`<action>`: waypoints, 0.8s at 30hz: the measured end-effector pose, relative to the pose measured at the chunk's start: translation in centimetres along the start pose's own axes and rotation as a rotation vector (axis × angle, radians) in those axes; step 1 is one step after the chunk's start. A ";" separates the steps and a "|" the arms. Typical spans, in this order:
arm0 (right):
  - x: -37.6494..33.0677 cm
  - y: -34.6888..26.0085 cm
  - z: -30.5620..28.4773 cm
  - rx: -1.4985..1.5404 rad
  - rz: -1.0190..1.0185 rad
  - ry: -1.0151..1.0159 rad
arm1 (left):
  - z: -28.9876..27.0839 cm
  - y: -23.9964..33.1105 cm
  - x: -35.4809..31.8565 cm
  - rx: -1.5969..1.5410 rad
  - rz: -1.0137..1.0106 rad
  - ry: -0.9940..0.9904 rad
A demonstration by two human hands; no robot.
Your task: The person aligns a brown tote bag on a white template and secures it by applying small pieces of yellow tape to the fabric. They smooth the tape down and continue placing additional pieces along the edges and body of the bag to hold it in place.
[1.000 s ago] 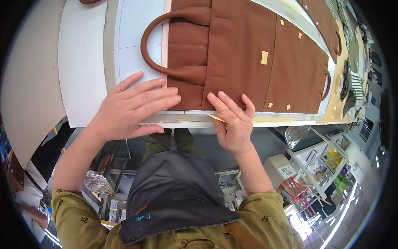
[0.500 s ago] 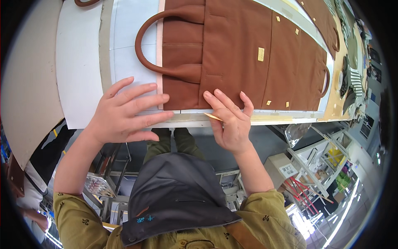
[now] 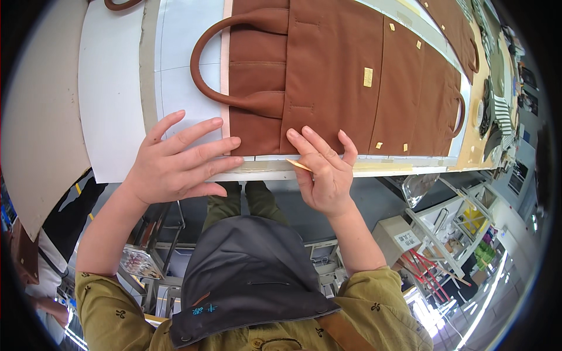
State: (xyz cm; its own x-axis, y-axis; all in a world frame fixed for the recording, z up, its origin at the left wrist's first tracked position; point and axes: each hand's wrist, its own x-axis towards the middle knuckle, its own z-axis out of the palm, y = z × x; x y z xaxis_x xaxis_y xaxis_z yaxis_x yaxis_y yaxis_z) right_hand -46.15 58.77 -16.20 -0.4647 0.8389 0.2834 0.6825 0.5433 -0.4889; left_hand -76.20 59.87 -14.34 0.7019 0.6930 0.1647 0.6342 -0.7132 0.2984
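Note:
A brown leather bag panel (image 3: 336,76) lies flat on the work table, with a rounded handle (image 3: 202,58) at its left end and a smaller handle (image 3: 459,117) at the right. My left hand (image 3: 175,161) is open, fingers spread, its fingertips at the panel's near left corner by a pale pink strip (image 3: 225,61). Between the thumb and index finger of my right hand (image 3: 328,172) sits a small pale yellow pointed piece (image 3: 298,165), whose kind I cannot make out. The other right fingers rest on the panel's near edge.
Small yellow tabs (image 3: 367,77) dot the panel. White sheets (image 3: 111,88) lie to the left, and another brown piece (image 3: 451,29) at the far right. Striped cloth (image 3: 502,114) is heaped beyond it. Below the table edge stand a carton (image 3: 398,237) and metal frames. Another person (image 3: 50,269) is at the lower left.
My left hand has shifted very slightly, its thumb and index finger a little further from the panel. The right hand still pinches the yellow piece, almost unmoved.

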 end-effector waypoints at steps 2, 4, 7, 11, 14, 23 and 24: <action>0.0 0.0 0.0 -0.005 -0.002 -0.002 | -0.1 0.0 0.0 -0.006 -0.010 -0.008; 0.0 0.0 0.0 -0.017 -0.002 -0.009 | -0.2 -0.2 0.1 -0.022 -0.014 -0.018; 0.1 0.0 0.1 -0.025 -0.007 -0.002 | -0.2 -0.2 0.1 -0.038 -0.026 -0.018; -0.1 0.0 0.1 -0.034 -0.009 0.001 | -0.2 -0.2 0.2 -0.056 -0.032 -0.016; 0.1 -0.2 0.1 -0.035 -0.010 -0.003 | -0.3 -0.5 0.1 -0.066 -0.006 -0.027; 0.0 0.0 0.2 -0.037 -0.020 0.012 | -0.6 -0.8 0.3 -0.120 -0.017 -0.032; 0.0 0.0 0.2 -0.034 -0.020 0.014 | -0.5 -0.7 0.3 -0.087 -0.021 -0.031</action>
State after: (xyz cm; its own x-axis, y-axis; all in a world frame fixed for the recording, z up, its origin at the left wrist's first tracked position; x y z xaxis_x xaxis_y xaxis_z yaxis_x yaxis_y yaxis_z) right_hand -46.23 58.74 -16.39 -0.4707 0.8282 0.3043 0.6923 0.5605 -0.4545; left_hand -76.55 60.64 -14.05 0.6995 0.7029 0.1289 0.6191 -0.6862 0.3818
